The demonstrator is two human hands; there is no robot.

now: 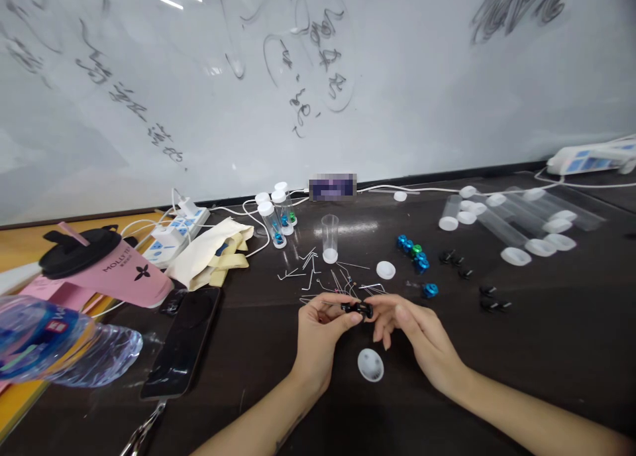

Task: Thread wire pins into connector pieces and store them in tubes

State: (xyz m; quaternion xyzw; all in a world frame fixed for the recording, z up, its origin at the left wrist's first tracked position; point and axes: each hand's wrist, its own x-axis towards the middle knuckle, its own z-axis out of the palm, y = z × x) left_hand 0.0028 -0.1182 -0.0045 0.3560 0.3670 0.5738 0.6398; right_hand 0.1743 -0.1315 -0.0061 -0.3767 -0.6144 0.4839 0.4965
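Observation:
Between its thumb and fingers, my left hand [317,340] pinches a small black part [358,309] with rounded ends; its exact kind I cannot make out. My right hand [422,330] is just to the right, fingers spread, index fingertip at the part's right end. Below the hands lies a white round cap [370,365] with dark spots. Beyond them are thin bent metal wires [311,262], an upright transparent tube [330,237] on a white base and another white cap [386,270]. Shiny blue and green pieces [416,252] and small black pieces [491,300] lie to the right.
Transparent tubes [507,221] with white caps lie at the back right. Capped tubes [271,224] with blue and green pieces stand at the back left. A pink cup [119,270], plastic bottle [64,343], black phone [183,343], cloth bag [209,247] and power strip [173,237] occupy the left.

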